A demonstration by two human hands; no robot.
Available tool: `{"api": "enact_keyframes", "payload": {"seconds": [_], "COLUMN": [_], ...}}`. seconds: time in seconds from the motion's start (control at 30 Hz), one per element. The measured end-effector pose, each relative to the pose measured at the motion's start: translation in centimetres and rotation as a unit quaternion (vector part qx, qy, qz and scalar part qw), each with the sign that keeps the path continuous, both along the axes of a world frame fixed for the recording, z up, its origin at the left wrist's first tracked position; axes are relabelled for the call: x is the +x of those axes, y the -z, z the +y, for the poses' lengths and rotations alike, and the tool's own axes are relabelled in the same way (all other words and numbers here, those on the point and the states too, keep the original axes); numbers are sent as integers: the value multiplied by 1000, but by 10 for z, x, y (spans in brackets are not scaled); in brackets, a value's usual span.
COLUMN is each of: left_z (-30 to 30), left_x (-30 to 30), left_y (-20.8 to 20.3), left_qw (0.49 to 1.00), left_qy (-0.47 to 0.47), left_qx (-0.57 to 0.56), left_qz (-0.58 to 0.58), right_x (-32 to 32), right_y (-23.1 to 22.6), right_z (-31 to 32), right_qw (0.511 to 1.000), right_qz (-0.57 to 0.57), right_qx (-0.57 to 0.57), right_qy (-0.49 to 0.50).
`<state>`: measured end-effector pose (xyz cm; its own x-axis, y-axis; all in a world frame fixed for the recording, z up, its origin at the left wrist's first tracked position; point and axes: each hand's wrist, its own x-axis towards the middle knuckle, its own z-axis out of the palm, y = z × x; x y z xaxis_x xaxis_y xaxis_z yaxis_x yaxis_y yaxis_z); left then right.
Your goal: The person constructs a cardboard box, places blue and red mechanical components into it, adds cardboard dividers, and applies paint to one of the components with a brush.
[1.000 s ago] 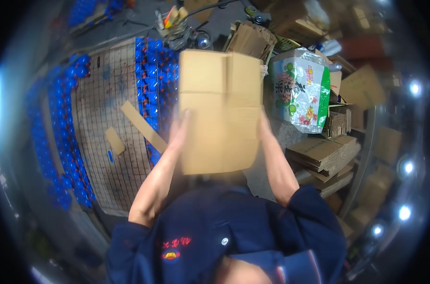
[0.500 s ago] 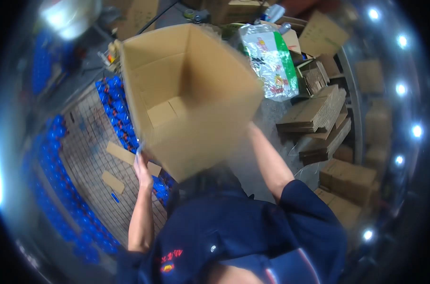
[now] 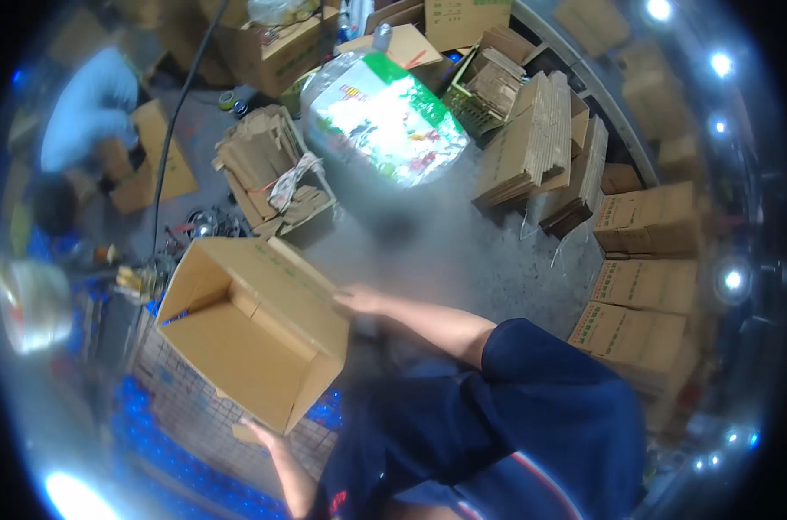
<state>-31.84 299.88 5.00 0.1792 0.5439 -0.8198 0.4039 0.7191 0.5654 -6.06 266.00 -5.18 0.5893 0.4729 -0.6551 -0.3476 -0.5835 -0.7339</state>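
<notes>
An open cardboard box (image 3: 293, 290) is tilted onto its side between my hands, its mouth turned toward me and its inner walls showing. My right hand (image 3: 363, 299) grips its right end, fingers on the edge by a raised flap. At the lower edge of the box, my left hand (image 3: 261, 433) holds it from below, with its fingers partly hidden by the cardboard. Beneath the box lies a gridded work surface (image 3: 181, 407), lined with rows of shiny blue parts (image 3: 142, 433) too blurred to name.
Beyond the box stand a crate of flattened cardboard (image 3: 263, 165) and a large shiny green-and-white bag (image 3: 393, 117). Stacks of folded cardboard (image 3: 532, 139) and several cartons (image 3: 645, 282) line the right. A person in light blue (image 3: 94, 113) bends at far left. A dark cable (image 3: 176, 130) hangs there.
Both hands have swung the box left and lower and tipped it over, so its mouth faces me. My view has turned rightward, bringing the crate and the other person into sight.
</notes>
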Motion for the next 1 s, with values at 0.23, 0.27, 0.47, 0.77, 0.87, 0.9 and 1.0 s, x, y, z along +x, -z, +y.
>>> {"api": "enact_keyframes", "payload": {"seconds": [0.23, 0.27, 0.47, 0.77, 0.87, 0.9, 1.0], "left_z": [-57, -83, -197, -312, -356, -362, -392], "left_x": [-48, -39, 55, 300, 364, 382, 443], "left_y": [21, 23, 69, 51, 11, 10, 20], "left_qw": [948, 931, 669, 735, 719, 708, 712], "left_qy": [152, 224, 713, 657, 662, 680, 683], "left_qx": [58, 48, 124, 169, 212, 193, 164], "left_qz": [275, 283, 166, -20, -6, -4, -20], "right_x": [26, 38, 98, 152, 197, 223, 332], "right_y": [65, 69, 44, -44, -53, -51, -36], "right_z": [-202, -231, -384, -419, -431, -432, -438], "right_qw": [987, 987, 941, 949, 948, 940, 922], "right_qz": [7, -6, 67, -40, -62, -50, -54], "right_qx": [-143, -149, -317, -151, -84, -52, -32], "right_qy": [-69, -52, 95, 275, 301, 335, 381]}}
